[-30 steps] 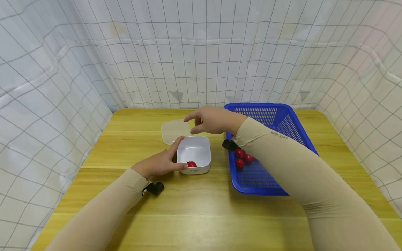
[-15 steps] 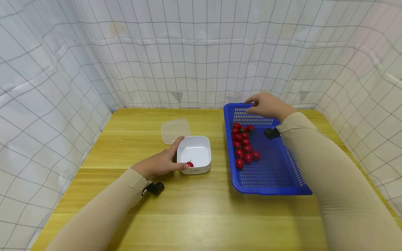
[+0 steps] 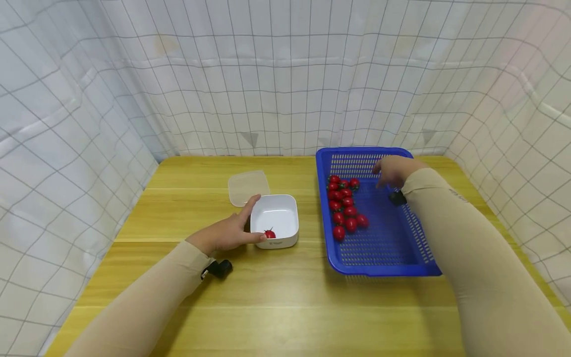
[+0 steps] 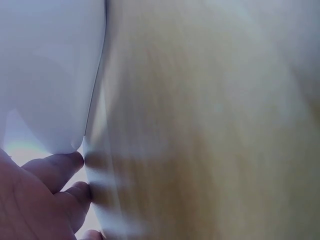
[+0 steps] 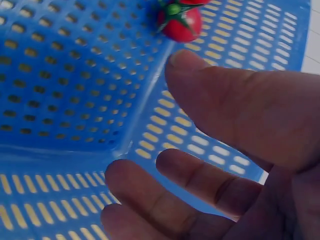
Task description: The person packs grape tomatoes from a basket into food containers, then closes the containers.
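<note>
Wooden table, gridded curtain behind; lid beyond white box.

Head view bright; left wrist view blurred.

I see a yellowish wood-grain bench carrying a white box, a see-through lid lying flat just behind it, and a blue basket to the right.

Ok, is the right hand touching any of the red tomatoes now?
Apart: in the head view, the blue basket shows between the right hand and the red tomatoes.
</note>
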{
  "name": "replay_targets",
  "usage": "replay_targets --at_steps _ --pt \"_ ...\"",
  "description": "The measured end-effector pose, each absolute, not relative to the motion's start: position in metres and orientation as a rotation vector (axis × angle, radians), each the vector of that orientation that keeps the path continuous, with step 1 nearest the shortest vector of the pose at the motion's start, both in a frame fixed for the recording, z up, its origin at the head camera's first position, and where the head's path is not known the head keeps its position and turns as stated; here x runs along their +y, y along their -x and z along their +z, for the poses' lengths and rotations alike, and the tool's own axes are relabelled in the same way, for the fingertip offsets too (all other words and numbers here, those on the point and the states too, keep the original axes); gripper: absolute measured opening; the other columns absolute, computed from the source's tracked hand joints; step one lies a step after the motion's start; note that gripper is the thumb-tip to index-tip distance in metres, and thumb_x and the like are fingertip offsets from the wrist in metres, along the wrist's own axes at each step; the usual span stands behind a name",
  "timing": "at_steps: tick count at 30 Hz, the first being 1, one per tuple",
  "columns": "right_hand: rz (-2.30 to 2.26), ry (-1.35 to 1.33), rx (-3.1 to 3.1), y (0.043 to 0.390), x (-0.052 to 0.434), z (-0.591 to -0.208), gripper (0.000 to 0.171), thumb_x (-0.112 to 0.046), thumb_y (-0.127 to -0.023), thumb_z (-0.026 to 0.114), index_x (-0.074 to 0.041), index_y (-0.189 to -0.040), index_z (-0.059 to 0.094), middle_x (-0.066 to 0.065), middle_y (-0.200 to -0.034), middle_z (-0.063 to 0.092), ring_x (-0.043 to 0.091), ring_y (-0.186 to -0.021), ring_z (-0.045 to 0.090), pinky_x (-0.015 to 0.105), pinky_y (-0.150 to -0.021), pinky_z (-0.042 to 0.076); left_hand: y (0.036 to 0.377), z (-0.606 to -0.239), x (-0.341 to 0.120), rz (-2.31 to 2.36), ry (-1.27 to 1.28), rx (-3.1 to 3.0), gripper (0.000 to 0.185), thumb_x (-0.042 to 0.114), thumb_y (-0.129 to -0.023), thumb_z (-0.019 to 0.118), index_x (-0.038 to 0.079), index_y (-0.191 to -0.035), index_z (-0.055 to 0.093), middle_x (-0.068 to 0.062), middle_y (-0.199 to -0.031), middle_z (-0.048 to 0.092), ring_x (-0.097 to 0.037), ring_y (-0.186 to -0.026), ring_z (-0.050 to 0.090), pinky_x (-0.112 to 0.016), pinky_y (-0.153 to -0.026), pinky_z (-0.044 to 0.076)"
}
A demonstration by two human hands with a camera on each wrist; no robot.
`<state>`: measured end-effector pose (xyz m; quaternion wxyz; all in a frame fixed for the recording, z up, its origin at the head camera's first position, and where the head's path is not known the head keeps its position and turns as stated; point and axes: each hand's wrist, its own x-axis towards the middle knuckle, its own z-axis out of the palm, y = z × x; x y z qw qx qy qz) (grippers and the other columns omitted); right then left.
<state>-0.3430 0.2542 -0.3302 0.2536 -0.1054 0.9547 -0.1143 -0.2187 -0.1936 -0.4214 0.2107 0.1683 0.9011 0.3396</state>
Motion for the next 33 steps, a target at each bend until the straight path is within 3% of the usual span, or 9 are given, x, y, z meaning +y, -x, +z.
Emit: replay_targets --at_steps 3,10,18,27,33 --pt "-0.276 0.29 2.584 0.343 0.257 -0.336 0.062 -0.011 -0.093 0.073 0.008 -0.147 0.052 0.023 -0.109 0.071 0.02 -0.074 0.065 0.027 -0.061 0.053 0.218 -0.421 -0.194 0.941 -0.461 2.503 0.114 0.056 -0.093 0.073 0.029 -0.169 -0.007 -0.027 -0.17 0.023 -0.052 -0.153 0.031 -0.07 -0.124 0.026" --pt "-0.222 0.324 2.569 0.343 0.264 -0.345 0.063 -0.013 -0.092 0.074 0.012 -0.146 0.051 0.019 -0.09 0.072 0.022 -0.075 0.068 0.027 -0.062 0.054 0.22 -0.423 -0.193 0.971 -0.501 2.489 0.114 0.052 -0.094 0.073 0.025 -0.169 -0.008 -0.027 -0.169 0.025 -0.046 -0.153 0.033 -0.066 -0.126 0.024" --pt "-0.209 0.322 2.581 0.343 0.263 -0.353 0.062 -0.013 -0.092 0.075 0.011 -0.145 0.053 0.024 -0.114 0.07 0.024 -0.081 0.068 0.034 -0.071 0.057 0.219 -0.422 -0.193 0.96 -0.519 2.503 0.115 0.055 -0.093 0.073 0.025 -0.169 -0.008 -0.028 -0.165 0.032 -0.045 -0.147 0.041 -0.063 -0.124 0.03" --pt "-0.204 0.37 2.563 0.345 0.264 -0.359 0.061 -0.016 -0.09 0.078 0.012 -0.14 0.057 0.015 -0.087 0.071 0.021 -0.073 0.067 0.032 -0.066 0.056 0.22 -0.424 -0.192 1.016 -0.537 2.477 0.113 0.046 -0.095 0.074 0.021 -0.169 -0.007 -0.025 -0.166 0.031 -0.041 -0.149 0.039 -0.062 -0.127 0.026" --pt "-0.234 0.33 2.53 0.345 0.263 -0.362 0.057 -0.014 -0.09 0.078 0.013 -0.136 0.058 0.023 -0.104 0.074 0.026 -0.082 0.074 0.039 -0.074 0.063 0.221 -0.424 -0.192 0.996 -0.538 2.493 0.114 0.05 -0.094 0.074 0.022 -0.169 -0.007 -0.025 -0.165 0.033 -0.041 -0.148 0.04 -0.062 -0.126 0.028"
